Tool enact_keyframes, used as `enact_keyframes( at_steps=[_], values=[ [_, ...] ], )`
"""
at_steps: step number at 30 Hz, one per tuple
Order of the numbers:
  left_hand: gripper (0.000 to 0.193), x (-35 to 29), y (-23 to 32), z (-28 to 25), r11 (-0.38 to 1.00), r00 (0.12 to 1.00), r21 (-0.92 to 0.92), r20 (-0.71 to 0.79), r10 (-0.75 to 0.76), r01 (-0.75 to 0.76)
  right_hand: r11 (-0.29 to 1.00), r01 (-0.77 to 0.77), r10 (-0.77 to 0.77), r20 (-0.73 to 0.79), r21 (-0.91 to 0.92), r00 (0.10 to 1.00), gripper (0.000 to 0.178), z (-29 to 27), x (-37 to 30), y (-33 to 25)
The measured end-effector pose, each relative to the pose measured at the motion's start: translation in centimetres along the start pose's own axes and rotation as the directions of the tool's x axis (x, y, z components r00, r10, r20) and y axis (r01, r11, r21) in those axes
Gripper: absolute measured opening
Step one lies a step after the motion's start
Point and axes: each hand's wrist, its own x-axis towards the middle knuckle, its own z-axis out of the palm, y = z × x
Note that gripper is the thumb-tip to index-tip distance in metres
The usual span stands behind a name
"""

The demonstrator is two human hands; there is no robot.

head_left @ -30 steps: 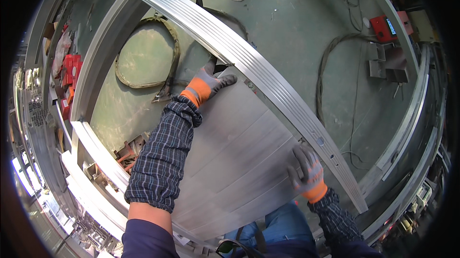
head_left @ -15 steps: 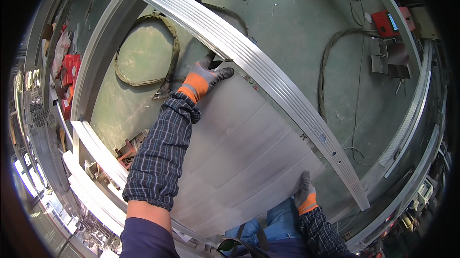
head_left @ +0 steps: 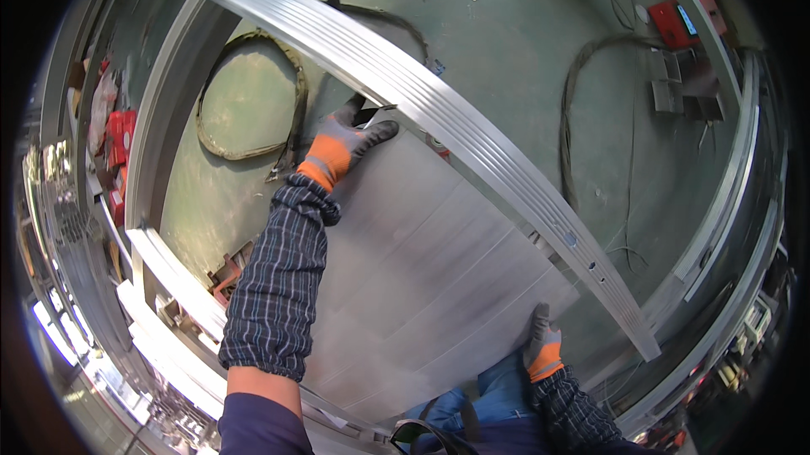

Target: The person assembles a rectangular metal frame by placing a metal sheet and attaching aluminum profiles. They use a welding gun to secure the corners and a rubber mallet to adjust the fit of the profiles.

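Observation:
A wide flat grey metal panel with faint parallel lines lies tilted in front of me. My left hand, in an orange and grey glove with dark fingertips, grips its far left corner, thumb on top and fingers partly hidden beyond the edge. At the panel's near right edge my right hand, gloved alike, holds on, its fingers partly hidden under the sheet. Just beyond the panel's far edge runs a ribbed silver aluminium beam, close to my left fingers. Small fittings show in the gap between panel and beam.
Metal frame members stand at the left, and more rails run along the right. A coiled hose and a dark cable lie on the green floor. A red machine stands at the far right.
The panel and my left hand have shifted slightly left in the view. The beam's far end also sits a little further left and lower. Both hands keep their hold.

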Motion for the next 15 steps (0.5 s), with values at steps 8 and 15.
enact_keyframes(
  at_steps=[8, 15],
  values=[
    [0.069, 0.2, -1.7, -0.3, 0.986, 1.000, -0.165, 0.005, 0.018, -0.017, 0.963, 0.101, -0.088, 0.062, -0.248, 0.994, 0.077, 0.6, -1.4, -3.2],
    [0.083, 0.5, 0.5, 0.2, 1.000, 0.999, 0.021, -0.034, -0.008, 0.008, 0.998, -0.032, 0.035, 0.058, -0.053, 0.998, 0.068, -0.4, 0.1, -0.5]
  ],
)
